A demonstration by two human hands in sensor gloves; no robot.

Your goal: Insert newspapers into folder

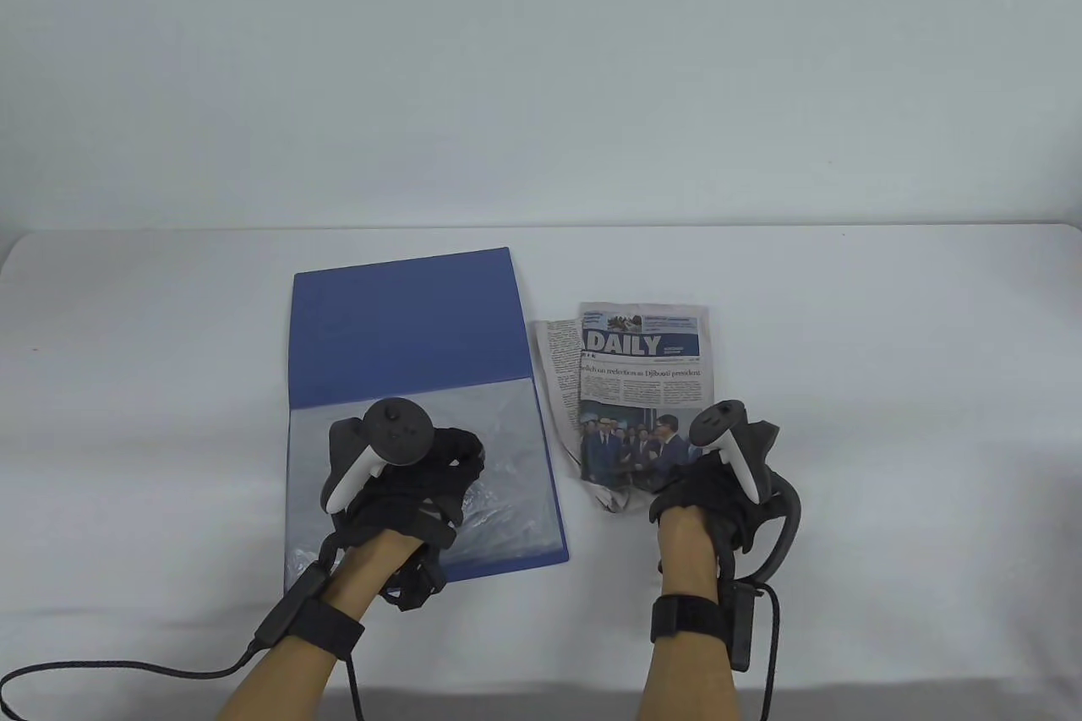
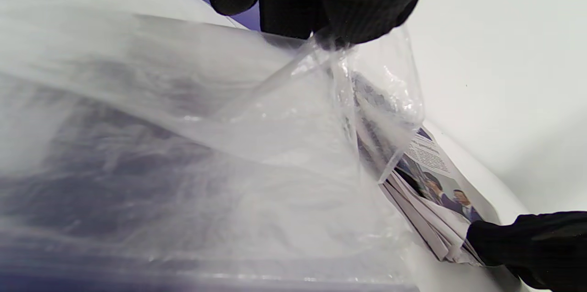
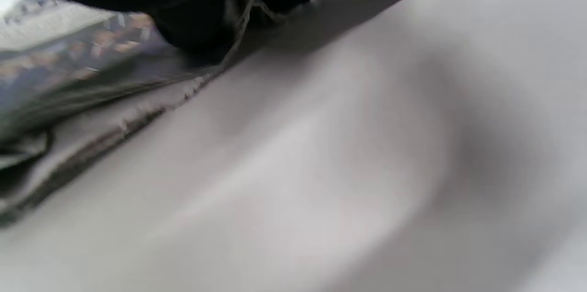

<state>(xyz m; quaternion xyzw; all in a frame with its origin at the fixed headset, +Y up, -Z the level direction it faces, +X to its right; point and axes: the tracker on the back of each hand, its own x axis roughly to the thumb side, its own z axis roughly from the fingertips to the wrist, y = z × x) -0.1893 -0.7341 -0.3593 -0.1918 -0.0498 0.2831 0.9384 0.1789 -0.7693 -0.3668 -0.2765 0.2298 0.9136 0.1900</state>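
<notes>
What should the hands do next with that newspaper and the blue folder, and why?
Probably slide the newspaper leftward into the plastic sleeve. The left hand pinches the sleeve's edge and lifts it open over the blue folder, while the right hand grips the newspaper's near corner, with the paper's edge right beside the sleeve's mouth. I cannot tell whether it has entered.

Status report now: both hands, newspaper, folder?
Left hand pinches clear sleeve open on blue folder. Right hand grips newspaper at its near corner. Newspaper beside folder, not yet in. Nothing in the way.
</notes>
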